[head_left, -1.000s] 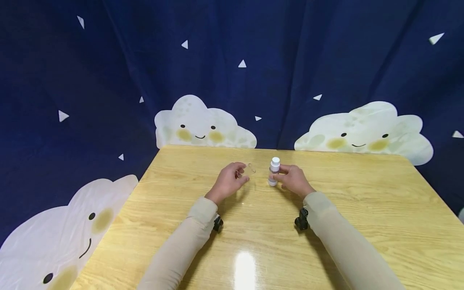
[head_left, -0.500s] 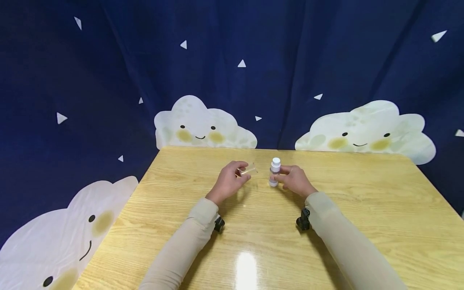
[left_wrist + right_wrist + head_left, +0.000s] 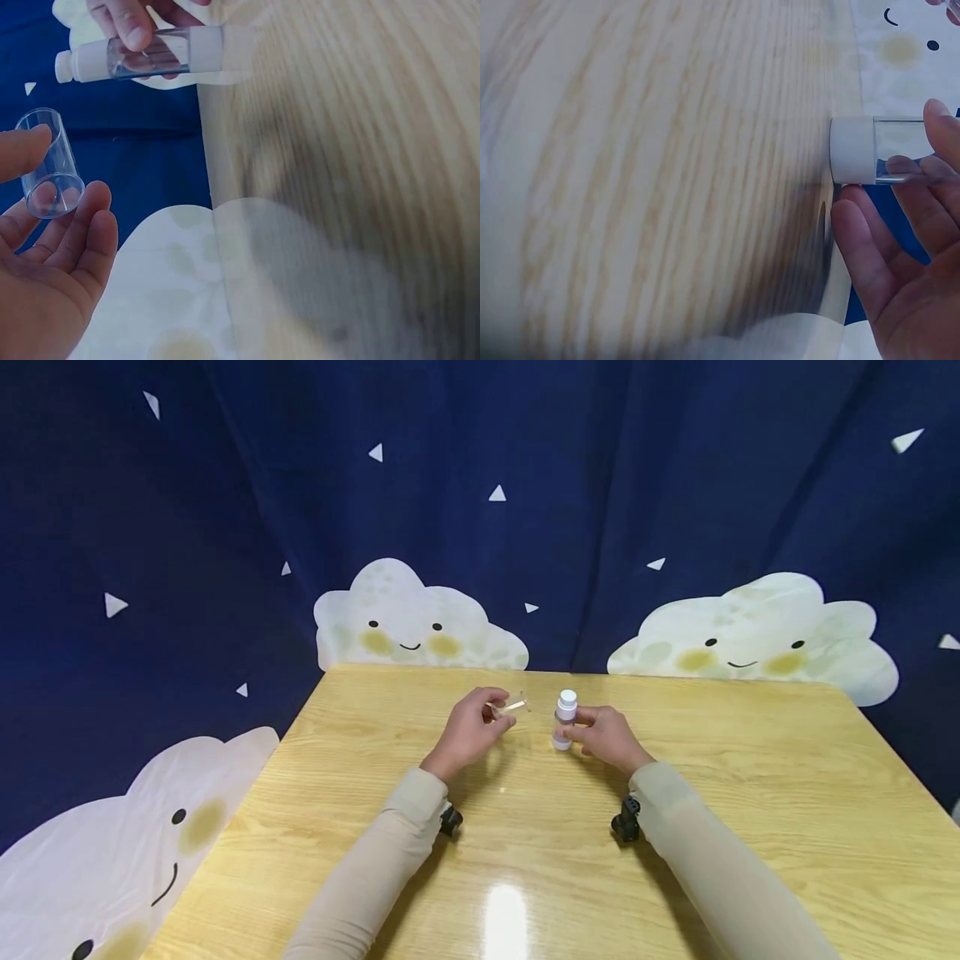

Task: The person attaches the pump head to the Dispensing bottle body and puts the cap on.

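My left hand [image 3: 467, 731] holds a clear, hollow plastic cap [image 3: 52, 161] between thumb and fingers, raised above the table. The cap is tilted, and its round rim faces the bottle. To its right, a small bottle [image 3: 567, 702] stands upright, with a white top, a see-through middle and a white base [image 3: 853, 150]. My right hand [image 3: 609, 739] grips the bottle round its middle, thumb on the near side. A gap separates cap and bottle. The bottle's base appears to meet the tabletop, though exact contact is hard to tell.
Both hands work near the far edge of a wooden table [image 3: 750, 777]. Behind it hangs a dark blue curtain [image 3: 450, 468] with white triangles and smiling clouds. A bright light reflection [image 3: 506, 918] lies on the near tabletop.
The clear cap has turned in my left hand, so its side now shows where mostly rims showed before. My right hand and the bottle have hardly moved.
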Tool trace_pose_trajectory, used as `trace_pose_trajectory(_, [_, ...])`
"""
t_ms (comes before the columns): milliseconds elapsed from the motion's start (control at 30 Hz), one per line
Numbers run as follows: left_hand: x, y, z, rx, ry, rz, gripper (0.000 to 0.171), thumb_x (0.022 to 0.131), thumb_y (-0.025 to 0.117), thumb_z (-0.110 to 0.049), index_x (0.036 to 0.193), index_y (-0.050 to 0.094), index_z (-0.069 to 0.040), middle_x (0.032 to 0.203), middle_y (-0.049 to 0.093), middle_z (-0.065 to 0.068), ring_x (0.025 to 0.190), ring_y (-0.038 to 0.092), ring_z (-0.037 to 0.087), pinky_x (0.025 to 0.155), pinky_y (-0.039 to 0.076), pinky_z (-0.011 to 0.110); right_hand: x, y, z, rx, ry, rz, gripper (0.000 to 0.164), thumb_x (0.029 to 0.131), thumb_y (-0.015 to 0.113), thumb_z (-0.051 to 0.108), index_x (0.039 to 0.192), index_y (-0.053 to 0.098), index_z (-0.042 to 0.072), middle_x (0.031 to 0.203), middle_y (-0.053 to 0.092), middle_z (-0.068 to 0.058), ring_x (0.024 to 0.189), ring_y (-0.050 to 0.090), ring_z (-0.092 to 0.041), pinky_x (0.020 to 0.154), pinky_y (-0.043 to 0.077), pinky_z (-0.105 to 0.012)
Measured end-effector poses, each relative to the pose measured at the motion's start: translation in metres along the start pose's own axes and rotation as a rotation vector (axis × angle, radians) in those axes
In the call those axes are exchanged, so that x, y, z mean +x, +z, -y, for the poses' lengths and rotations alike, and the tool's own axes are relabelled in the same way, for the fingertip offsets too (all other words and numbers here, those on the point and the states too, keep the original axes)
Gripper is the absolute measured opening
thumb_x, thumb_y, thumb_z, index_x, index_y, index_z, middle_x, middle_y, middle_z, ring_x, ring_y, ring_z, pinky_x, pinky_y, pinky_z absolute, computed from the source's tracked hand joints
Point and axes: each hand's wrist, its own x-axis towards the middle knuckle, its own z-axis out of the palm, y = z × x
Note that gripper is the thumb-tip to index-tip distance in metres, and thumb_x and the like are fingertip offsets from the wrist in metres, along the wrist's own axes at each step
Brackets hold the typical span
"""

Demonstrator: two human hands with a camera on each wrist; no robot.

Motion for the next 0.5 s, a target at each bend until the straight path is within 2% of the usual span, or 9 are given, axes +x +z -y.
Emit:
trace_pose_trajectory(133, [-0.0001,-0.0023,-0.0009,0.002,0.018,0.005,0.04,0.085,0.064,-0.022,0.122,0.054,-0.011,0.113,0.058,0.009,0.086,0.058,0.015,0.076,0.049,0.029,0.0007,0.0004,0.0011,-0.014,0.011,-0.001,0.044,0.08,0.068,0.036,0.122,0.06,0.021,0.127,0.058,-0.006,0.107,0.059,-0.026,0.071,0.056,-0.035])
trace_pose_trajectory(500, [0.0005,-0.0027,-0.0001,0.026,0.053,-0.043,0.038,0.083,0.066,-0.021,0.118,0.057,-0.009,0.106,0.059,0.009,0.079,0.057,0.015,0.061,0.047,0.021,0.0004,0.0023,-0.0006,-0.054,-0.034,-0.01,0.042,0.082,0.067,0.034,0.119,0.062,0.017,0.124,0.06,-0.011,0.102,0.061,-0.026,0.068,0.056,-0.034])
